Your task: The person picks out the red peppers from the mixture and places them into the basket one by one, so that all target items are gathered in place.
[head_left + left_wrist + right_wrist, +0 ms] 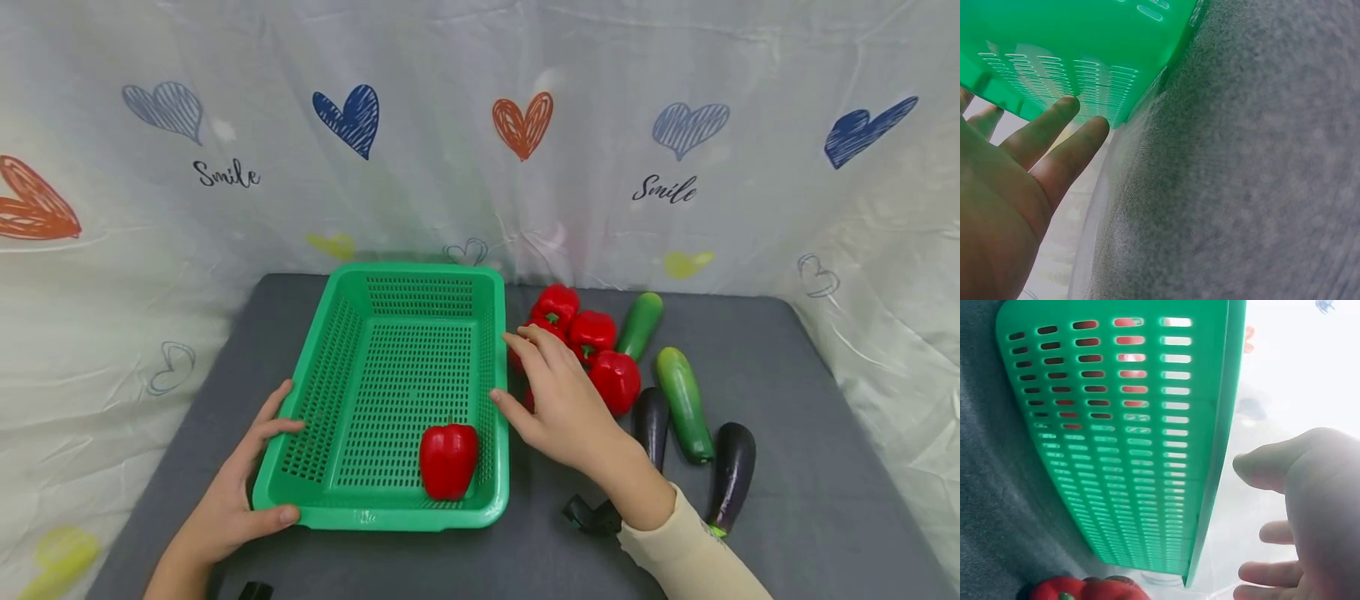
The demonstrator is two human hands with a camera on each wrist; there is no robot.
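A green plastic basket (341,500) with slotted walls stands on the table, holding one red bell pepper (448,461) in its near right corner. My left hand (232,475) rests at the basket's near left corner, thumb on the front rim and spread fingers along the left side. The left wrist view shows its straight fingers (1060,159) against the outer wall. Beside the right rim hovers my right hand (562,400), fingers loosely bent and nothing held. Several red bell peppers (617,382) lie just beyond it, some partly hidden by the hand.
Right of the peppers lie two green zucchini (684,404) (641,325) and two eggplants (732,471) (651,421), one partly behind the right forearm. A dark grey cloth (810,500) covers the table. Behind hangs a white curtain (450,200) with printed hearts.
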